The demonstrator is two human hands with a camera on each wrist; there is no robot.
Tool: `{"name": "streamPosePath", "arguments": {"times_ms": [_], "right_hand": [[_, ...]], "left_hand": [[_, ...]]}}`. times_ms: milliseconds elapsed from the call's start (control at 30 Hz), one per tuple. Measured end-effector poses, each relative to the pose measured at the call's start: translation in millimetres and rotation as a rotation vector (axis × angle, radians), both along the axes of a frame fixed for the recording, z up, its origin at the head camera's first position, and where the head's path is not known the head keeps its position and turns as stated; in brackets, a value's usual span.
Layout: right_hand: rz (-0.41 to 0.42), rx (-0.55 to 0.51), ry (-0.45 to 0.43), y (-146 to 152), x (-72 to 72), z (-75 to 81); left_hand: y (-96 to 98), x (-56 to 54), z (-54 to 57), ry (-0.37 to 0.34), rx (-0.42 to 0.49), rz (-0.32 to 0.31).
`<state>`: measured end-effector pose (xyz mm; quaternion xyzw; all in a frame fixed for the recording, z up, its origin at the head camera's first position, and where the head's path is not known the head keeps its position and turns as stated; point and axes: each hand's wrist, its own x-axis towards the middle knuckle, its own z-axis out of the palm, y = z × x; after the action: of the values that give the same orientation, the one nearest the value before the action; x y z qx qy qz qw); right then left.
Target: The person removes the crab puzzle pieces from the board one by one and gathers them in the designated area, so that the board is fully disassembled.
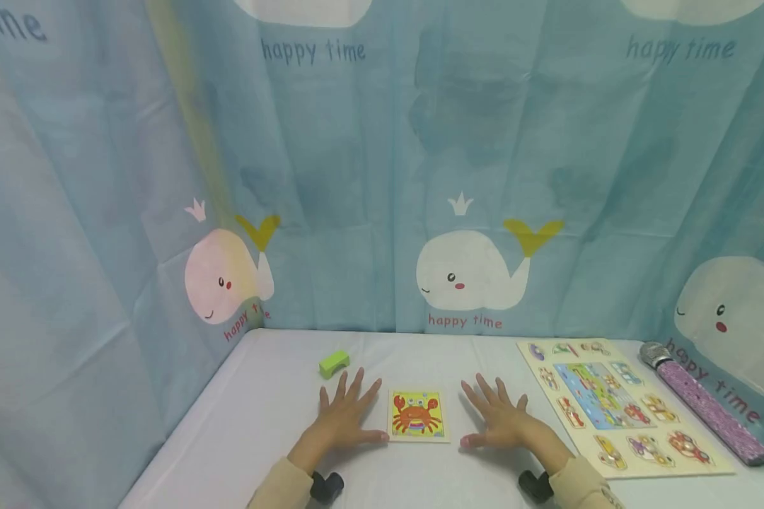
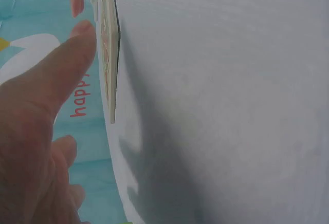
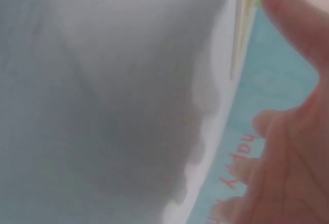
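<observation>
A square wooden crab puzzle [image 1: 417, 416], a red crab on yellow with a pale border, lies flat on the white table between the two hands. My left hand [image 1: 345, 418] is spread just to its left, palm down, its thumb tip at the puzzle's lower left edge in the head view. To the right, with a small gap, my right hand [image 1: 499, 418] is spread too, its fingers pointing away from me. Neither hand holds anything. Seen edge-on in the left wrist view, the crab puzzle [image 2: 110, 54] lies past the left thumb [image 2: 67, 64].
Behind the left hand sits a green arched block [image 1: 334, 363]. On the right lies a large wooden vehicle puzzle board [image 1: 554, 417], with a purple glittery microphone [image 1: 707, 399] along its far right side. A blue whale-print curtain [image 1: 344, 177] hangs behind the white table [image 1: 229, 424].
</observation>
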<state>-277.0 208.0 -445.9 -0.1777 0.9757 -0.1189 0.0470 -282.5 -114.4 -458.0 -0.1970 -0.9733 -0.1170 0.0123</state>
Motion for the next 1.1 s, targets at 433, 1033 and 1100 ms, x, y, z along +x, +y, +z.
{"name": "streamPosePath", "arguments": {"times_ms": [433,1033,1100], "right_hand": [[0.014,0.002,-0.021,-4.7,4.5,4.9],[0.195,-0.154,0.011,-73.0,-39.8,25.5],[0.207,-0.173,-0.03,-80.5,-41.0,23.2]], "left_hand": [[-1.3,9.7,1.4,-0.059,-0.002,0.019],[28.2,7.0,33.0,-0.246,-0.03,-0.169],[31.5,8.0,30.6,-0.257,-0.041,-0.152]]}}
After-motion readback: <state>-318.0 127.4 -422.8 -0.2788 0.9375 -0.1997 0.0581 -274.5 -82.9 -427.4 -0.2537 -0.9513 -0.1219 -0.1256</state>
